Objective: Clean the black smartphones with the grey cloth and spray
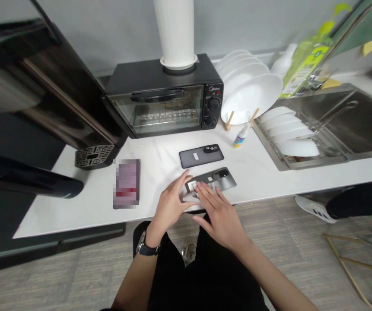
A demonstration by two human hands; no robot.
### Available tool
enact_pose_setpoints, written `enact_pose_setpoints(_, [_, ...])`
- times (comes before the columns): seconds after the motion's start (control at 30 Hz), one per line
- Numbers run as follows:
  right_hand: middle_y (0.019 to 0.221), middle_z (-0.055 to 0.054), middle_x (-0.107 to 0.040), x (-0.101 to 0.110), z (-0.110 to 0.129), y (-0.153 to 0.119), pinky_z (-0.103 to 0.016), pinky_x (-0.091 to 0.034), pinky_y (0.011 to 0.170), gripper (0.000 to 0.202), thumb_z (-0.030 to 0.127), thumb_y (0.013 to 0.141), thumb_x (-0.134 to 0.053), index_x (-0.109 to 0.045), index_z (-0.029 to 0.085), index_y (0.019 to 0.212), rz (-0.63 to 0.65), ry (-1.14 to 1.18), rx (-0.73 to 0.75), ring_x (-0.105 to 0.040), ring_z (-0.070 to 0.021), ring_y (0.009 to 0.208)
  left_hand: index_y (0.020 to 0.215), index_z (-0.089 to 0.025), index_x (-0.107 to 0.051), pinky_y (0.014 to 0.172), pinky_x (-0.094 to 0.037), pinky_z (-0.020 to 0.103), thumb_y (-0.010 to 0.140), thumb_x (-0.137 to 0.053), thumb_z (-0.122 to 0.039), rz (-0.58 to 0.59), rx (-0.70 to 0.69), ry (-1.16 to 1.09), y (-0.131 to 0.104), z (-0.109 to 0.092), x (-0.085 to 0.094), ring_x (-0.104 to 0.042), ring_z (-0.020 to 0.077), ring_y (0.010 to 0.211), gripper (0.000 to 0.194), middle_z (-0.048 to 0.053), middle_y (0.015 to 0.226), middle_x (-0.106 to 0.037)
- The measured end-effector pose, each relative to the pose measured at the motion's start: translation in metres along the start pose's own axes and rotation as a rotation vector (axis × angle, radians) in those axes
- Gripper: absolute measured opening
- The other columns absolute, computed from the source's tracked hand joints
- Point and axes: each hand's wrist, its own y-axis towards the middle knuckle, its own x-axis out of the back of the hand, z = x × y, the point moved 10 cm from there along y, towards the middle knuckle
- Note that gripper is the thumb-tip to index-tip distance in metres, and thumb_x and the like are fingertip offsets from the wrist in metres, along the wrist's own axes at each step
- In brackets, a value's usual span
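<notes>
A silver-grey phone (226,183) lies back up near the counter's front edge, with a white label and a dark camera block on it. My left hand (170,203) holds its left end, thumb at the near edge and fingers at the far edge. Stretched fingers of my right hand (220,216) lie on the phone's back beside the label. Whether anything thin is under those fingertips, I cannot tell. Just behind lies a dark grey phone (188,160), also back up. Further left is a phone (126,183) with a blurred purple face.
Behind the phones stands a black toaster oven (164,110) with a white vase (176,34) on top. A small spray bottle (241,136) is near the racked plates (250,97). Right is a sink (357,123) with bowls (289,129); left, a black machine (62,95).
</notes>
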Motion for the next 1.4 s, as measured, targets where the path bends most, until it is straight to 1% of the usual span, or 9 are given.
enact_pose_setpoints(0.2, [0.169,-0.018,-0.042,0.026,-0.088,0.006,-0.062,-0.036,0.127,0.063,0.046,0.112,-0.042,-0.041,0.009,0.163,-0.145,-0.086,-0.256,-0.041,-0.0363,0.157,0.17,-0.04,-0.016,0.125,-0.042,0.046,0.084,-0.088,-0.022,-0.02,-0.073,-0.01,-0.001,-0.009,0.0,-0.055,0.028,0.145,0.114,0.007,0.153,-0.059])
enact_pose_setpoints(0.37, [0.163,-0.025,-0.048,-0.001,-0.038,0.059,-0.058,-0.04,0.127,0.049,0.026,0.111,-0.039,-0.049,0.003,0.154,-0.156,0.047,-0.197,-0.043,-0.0334,0.156,0.172,-0.037,-0.008,0.122,-0.045,0.046,0.086,-0.084,-0.022,-0.046,-0.074,0.018,-0.001,-0.006,0.003,-0.057,0.0287,0.14,0.115,0.011,0.149,-0.052])
enact_pose_setpoints(0.5, [0.166,-0.022,-0.047,-0.014,0.016,0.045,-0.056,-0.039,0.128,0.047,0.036,0.11,-0.049,-0.055,0.01,0.148,-0.021,0.152,0.059,-0.042,-0.0302,0.158,0.172,-0.036,-0.004,0.121,-0.046,0.044,0.093,-0.072,-0.017,-0.042,-0.076,0.035,-0.003,-0.007,0.004,-0.054,0.0277,0.144,0.107,0.012,0.157,-0.049])
enact_pose_setpoints(0.67, [0.172,-0.015,-0.038,0.013,-0.045,-0.011,-0.062,-0.038,0.127,0.068,0.046,0.11,-0.051,-0.031,0.02,0.169,-0.031,-0.009,-0.019,-0.033,-0.0327,0.162,0.172,-0.039,-0.002,0.121,-0.047,0.043,0.084,-0.087,-0.026,-0.028,-0.022,-0.002,-0.001,-0.005,0.004,-0.061,0.0261,0.138,0.123,0.008,0.16,-0.052])
enact_pose_setpoints(0.77, [0.172,-0.019,-0.035,0.024,-0.078,-0.004,-0.067,-0.034,0.127,0.07,0.05,0.11,-0.047,-0.033,0.013,0.168,-0.107,-0.088,-0.178,-0.03,-0.0383,0.162,0.172,-0.039,-0.003,0.123,-0.045,0.043,0.084,-0.087,-0.027,-0.007,-0.015,-0.014,0.001,-0.005,0.003,-0.061,0.026,0.14,0.123,0.007,0.161,-0.053])
enact_pose_setpoints(0.93, [0.167,-0.026,-0.041,-0.006,-0.005,0.044,-0.058,-0.034,0.13,0.081,0.06,0.105,-0.052,-0.045,-0.001,0.158,-0.062,0.055,-0.054,-0.036,-0.0372,0.16,0.172,-0.036,-0.001,0.125,-0.044,0.044,0.09,-0.076,-0.021,0.015,-0.039,0.011,-0.001,-0.002,0.001,-0.053,0.0271,0.15,0.113,0.01,0.168,-0.045])
enact_pose_setpoints(1.03, [0.167,-0.022,-0.044,-0.011,0.031,0.035,-0.054,-0.037,0.13,0.075,0.057,0.107,-0.052,-0.046,0.004,0.159,-0.007,0.128,0.047,-0.04,-0.032,0.159,0.172,-0.036,-0.002,0.123,-0.047,0.043,0.087,-0.072,-0.014,0.025,-0.04,0.031,-0.003,-0.002,-0.001,-0.055,0.0268,0.148,0.113,0.011,0.17,-0.042])
enact_pose_setpoints(1.3, [0.17,-0.017,-0.04,0.029,-0.075,-0.001,-0.063,-0.038,0.126,0.069,0.051,0.11,-0.048,-0.034,0.016,0.168,-0.108,-0.051,-0.183,-0.04,-0.0367,0.158,0.172,-0.04,-0.002,0.124,-0.044,0.045,0.084,-0.087,-0.026,0.043,-0.019,0.02,0.0,-0.009,-0.003,-0.06,0.0263,0.143,0.123,0.008,0.163,-0.053])
enact_pose_setpoints(1.4, [0.167,-0.022,-0.043,0.015,-0.052,0.029,-0.064,-0.035,0.127,0.072,0.055,0.108,-0.049,-0.043,0.009,0.163,-0.123,-0.028,-0.174,-0.039,-0.0381,0.158,0.172,-0.038,-0.003,0.124,-0.045,0.044,0.087,-0.083,-0.026,0.048,-0.019,0.016,0.0,-0.006,-0.002,-0.059,0.0268,0.144,0.118,0.009,0.167,-0.049])
